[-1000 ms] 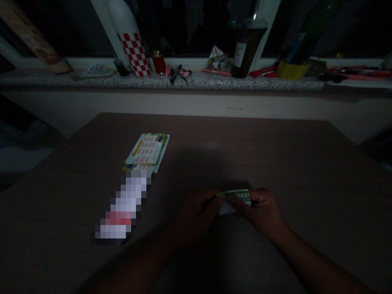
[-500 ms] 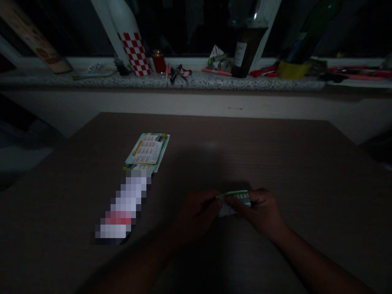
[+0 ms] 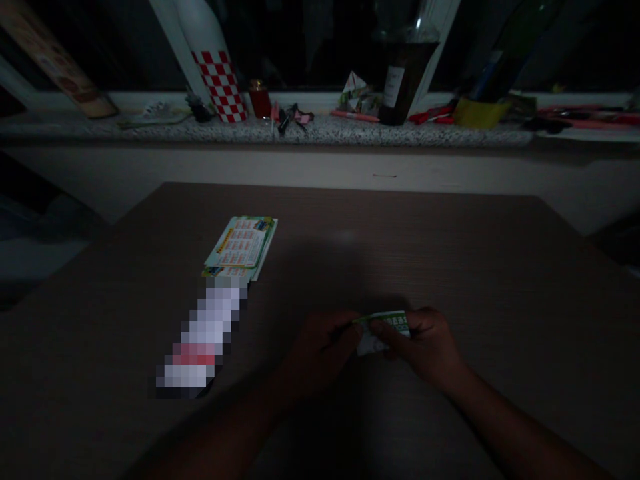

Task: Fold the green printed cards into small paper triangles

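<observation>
A small green-and-white printed card (image 3: 371,343) is held between both hands above the table, near the middle front. My left hand (image 3: 325,347) pinches its left edge between thumb and fingers. On the other side, my right hand (image 3: 433,347) grips it with the thumb lying across its face and the fingers behind. To the left, a stack of printed calendar cards (image 3: 240,243) lies on the table, its top card showing rows of small month grids. The scene is dim, and the fingers behind the card are hidden.
A pixelated, blurred-out long object (image 3: 200,340) lies just in front of the stack on the brown table (image 3: 450,253). Behind, a speckled windowsill (image 3: 325,137) bears a red-and-white checkered bottle (image 3: 220,83), a dark labelled cup (image 3: 395,90), a yellow holder (image 3: 480,113) and small clutter.
Both hands stay in nearly the same place with the card between them. The card's face seems slightly shifted under the right thumb. The stack has not moved.
</observation>
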Tool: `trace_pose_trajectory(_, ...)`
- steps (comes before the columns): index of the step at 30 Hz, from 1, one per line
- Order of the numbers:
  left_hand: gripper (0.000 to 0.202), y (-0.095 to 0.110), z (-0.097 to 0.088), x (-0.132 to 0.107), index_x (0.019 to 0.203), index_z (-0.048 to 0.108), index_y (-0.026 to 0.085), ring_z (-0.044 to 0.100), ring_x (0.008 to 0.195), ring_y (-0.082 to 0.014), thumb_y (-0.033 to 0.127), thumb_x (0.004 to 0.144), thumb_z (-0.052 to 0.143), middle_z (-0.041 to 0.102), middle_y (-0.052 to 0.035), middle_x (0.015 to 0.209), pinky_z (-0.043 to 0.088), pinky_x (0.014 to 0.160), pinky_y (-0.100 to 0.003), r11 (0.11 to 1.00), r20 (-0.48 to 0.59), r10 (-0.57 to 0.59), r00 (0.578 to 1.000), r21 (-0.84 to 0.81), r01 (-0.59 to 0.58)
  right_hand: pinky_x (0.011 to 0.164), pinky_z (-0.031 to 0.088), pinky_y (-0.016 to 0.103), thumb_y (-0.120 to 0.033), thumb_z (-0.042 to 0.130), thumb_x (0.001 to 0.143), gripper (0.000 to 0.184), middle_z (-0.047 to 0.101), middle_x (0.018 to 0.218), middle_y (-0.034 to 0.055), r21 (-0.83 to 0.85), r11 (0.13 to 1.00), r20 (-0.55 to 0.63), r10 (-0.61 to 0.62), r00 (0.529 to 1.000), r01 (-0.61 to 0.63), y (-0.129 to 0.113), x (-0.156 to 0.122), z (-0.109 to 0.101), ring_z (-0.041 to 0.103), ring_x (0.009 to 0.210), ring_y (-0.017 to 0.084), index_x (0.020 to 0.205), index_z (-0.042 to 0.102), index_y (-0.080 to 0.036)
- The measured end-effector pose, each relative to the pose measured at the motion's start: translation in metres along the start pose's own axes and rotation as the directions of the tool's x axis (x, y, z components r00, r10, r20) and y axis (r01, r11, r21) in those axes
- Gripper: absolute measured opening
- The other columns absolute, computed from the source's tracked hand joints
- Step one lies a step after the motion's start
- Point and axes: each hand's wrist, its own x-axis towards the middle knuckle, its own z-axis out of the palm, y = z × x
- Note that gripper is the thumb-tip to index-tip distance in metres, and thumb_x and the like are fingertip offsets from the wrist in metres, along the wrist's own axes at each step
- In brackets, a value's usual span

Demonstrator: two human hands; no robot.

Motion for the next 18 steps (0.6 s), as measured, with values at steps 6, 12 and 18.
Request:
trace_pose_trajectory(6,0.027,-0.0007,-0.0002,0.0002,0.082,0.067,0.014,0.048,0.063,-0.0113,0.032,0.089,0.050,0.057,0.0009,0.067,0.035,0.056,-0.020,0.999,-0.007,0.004,1.000,-0.033,-0.005,0.036,0.037,0.018,-0.042,0.065,0.082,0.038,0.057,0.045,-0.0014,0.037,0.999,0.020,0.037,0.999,-0.037,0.0019,-0.0007,-0.0004,0.049,0.039,0.008,0.054,0.063,-0.016)
trace_pose_trajectory(12,0.029,0.0000,-0.0001,0.0005,0.083,0.069,0.014,0.049,0.063,-0.0121,0.035,0.089,0.050,0.058,-0.0001,0.068,0.036,0.057,-0.021,0.999,-0.001,-0.005,1.000,-0.048,0.005,0.037,0.037,0.018,-0.042,0.062,0.085,0.038,0.055,0.046,-0.0020,0.059,0.998,0.054,0.024,0.998,-0.027,0.0009,-0.0011,-0.0001,0.049,0.040,0.008,0.056,0.063,-0.016)
trace_pose_trajectory(18,0.029,-0.0008,-0.0007,0.0004,0.082,0.068,0.014,0.049,0.061,-0.0115,0.035,0.089,0.049,0.058,0.0003,0.066,0.035,0.056,-0.021,1.000,0.007,-0.003,1.000,-0.026,0.003,0.036,0.037,0.019,-0.041,0.063,0.084,0.037,0.055,0.045,-0.0024,0.064,0.998,0.037,0.018,0.999,-0.020,0.0012,-0.0019,-0.0001,0.048,0.040,0.008,0.055,0.062,-0.017)
